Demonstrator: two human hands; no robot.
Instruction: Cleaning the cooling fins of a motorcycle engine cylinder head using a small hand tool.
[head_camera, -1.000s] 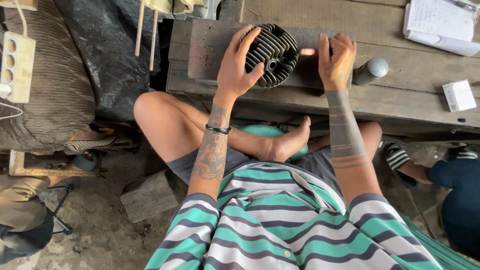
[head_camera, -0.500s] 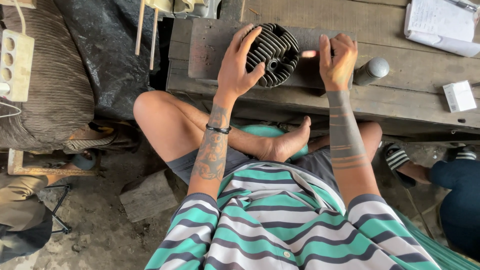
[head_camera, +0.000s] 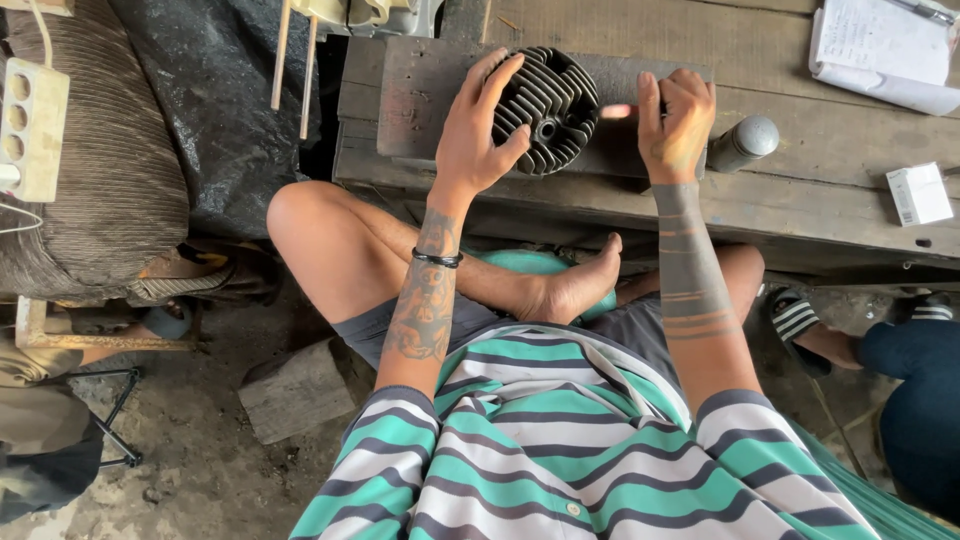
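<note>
Two hands at work: your left hand (head_camera: 478, 135) clamps the finned cylinder head (head_camera: 545, 108) at its nine o'clock rim, on a dark slab (head_camera: 420, 95) atop the wooden bench (head_camera: 800, 190). Right hand (head_camera: 678, 125), at three o'clock, fingers curled; what it holds, can't tell. Cast metal, rigid, likely heavy; grip the outer fins. Grey canister (head_camera: 742, 143) beside.

matt metal finned cylinder head (head_camera: 545, 105), rough wooden bench (head_camera: 780, 70)

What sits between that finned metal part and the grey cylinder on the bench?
The right hand rests there in the head view, between the finned metal part and the grey cylinder.
</note>
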